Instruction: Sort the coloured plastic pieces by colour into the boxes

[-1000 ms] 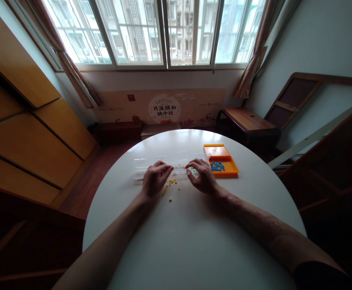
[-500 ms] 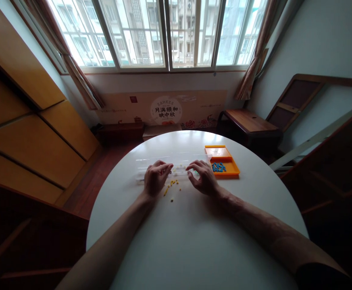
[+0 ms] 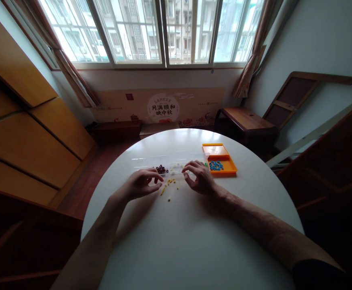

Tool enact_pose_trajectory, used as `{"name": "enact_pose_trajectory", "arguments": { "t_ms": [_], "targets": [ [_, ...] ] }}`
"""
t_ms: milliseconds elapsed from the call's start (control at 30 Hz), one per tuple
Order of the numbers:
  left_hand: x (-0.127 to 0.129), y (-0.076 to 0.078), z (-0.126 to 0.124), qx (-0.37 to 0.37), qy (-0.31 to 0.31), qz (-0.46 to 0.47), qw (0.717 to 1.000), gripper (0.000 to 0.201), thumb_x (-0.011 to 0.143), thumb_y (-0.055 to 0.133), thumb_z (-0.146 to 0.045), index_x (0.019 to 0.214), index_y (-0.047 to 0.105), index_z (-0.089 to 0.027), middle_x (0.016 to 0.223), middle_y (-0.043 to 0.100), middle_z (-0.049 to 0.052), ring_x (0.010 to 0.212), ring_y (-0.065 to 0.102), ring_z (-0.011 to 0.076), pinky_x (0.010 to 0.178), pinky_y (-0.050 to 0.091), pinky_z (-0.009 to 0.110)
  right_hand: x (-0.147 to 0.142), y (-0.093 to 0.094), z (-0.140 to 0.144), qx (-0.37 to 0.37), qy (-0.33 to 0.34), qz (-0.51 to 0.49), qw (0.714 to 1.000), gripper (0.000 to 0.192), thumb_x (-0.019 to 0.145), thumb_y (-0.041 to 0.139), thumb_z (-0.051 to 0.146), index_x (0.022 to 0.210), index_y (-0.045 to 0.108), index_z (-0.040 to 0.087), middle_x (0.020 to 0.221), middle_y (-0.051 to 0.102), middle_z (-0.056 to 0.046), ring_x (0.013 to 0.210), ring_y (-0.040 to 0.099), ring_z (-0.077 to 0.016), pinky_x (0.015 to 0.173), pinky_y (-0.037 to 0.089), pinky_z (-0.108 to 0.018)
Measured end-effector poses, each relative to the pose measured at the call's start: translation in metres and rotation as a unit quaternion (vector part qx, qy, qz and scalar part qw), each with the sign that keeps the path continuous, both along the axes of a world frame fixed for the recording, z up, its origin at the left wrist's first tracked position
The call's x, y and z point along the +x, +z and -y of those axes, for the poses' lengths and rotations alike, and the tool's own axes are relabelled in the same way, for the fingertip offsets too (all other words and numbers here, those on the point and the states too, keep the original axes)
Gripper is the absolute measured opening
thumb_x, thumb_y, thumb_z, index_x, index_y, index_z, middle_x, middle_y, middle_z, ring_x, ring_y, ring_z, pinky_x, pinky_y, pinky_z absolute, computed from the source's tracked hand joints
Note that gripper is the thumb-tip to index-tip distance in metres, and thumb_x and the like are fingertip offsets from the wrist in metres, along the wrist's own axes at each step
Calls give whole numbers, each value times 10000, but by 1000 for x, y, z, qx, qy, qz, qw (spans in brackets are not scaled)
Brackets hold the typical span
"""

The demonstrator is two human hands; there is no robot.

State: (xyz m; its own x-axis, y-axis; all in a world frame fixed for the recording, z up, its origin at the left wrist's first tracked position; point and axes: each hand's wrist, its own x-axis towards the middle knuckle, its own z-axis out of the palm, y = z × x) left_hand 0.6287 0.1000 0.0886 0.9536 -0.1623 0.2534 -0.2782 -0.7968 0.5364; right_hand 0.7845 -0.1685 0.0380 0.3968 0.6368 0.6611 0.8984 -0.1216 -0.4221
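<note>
A clear plastic compartment box [image 3: 145, 163] lies on the round white table [image 3: 188, 233], with dark brown beads [image 3: 161, 169] and some pale yellow ones inside. Loose yellow beads [image 3: 168, 186] are scattered on the table in front of it. My left hand [image 3: 141, 184] rests just left of the loose beads, fingers slightly curled and apart, holding nothing that I can see. My right hand [image 3: 199, 177] touches the box's front edge with its fingertips; whether it pinches a bead I cannot tell.
An orange tray [image 3: 221, 155] with several blue beads [image 3: 216, 165] stands to the right of the box. A wooden side table [image 3: 245, 120] and a leaning frame stand beyond the table at right. Wooden cabinets line the left wall.
My left hand has drawn back from the box to the left and toward me, uncovering the dark brown beads. My right hand has stayed at the box's edge.
</note>
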Motion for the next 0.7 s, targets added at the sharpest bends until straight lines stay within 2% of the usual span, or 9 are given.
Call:
{"name": "enact_pose_trajectory", "arguments": {
  "t_ms": [167,300,500,700],
  "targets": [
    [0,0,-4,28,-1,-16,999,126,978,740,-317,985,852,-260,943,758,24,742,628,125,662,448,232,0,1,-1,4,1,1,1000,104,994,652,179,999,722,255,1048,763,-53,1007,682,-254,938,530,-426],
    [2,-3,-2,18,11,-4,1000,141,1007,725,-335,980,827,-242,949,750,29,758,632,130,701,466,237,-1,2,0,3,3,2,1000,105,993,660,170,1002,722,254,1057,767,-53,1003,685,-250,946,533,-427],
    [13,-9,27,-91,46,34,994,250,1051,699,-413,974,805,-199,886,701,32,721,578,126,660,464,238,-2,3,2,1,45,37,998,43,1027,723,264,1069,717,259,1069,779,-52,1007,700,-247,928,531,-410],
    [19,-16,50,-161,51,32,985,327,1031,723,-477,946,793,-169,844,693,27,652,503,106,601,424,232,-1,3,3,-9,88,54,995,197,1048,771,446,1087,720,260,1073,801,-50,1002,719,-236,929,540,-395]
  ]
}}
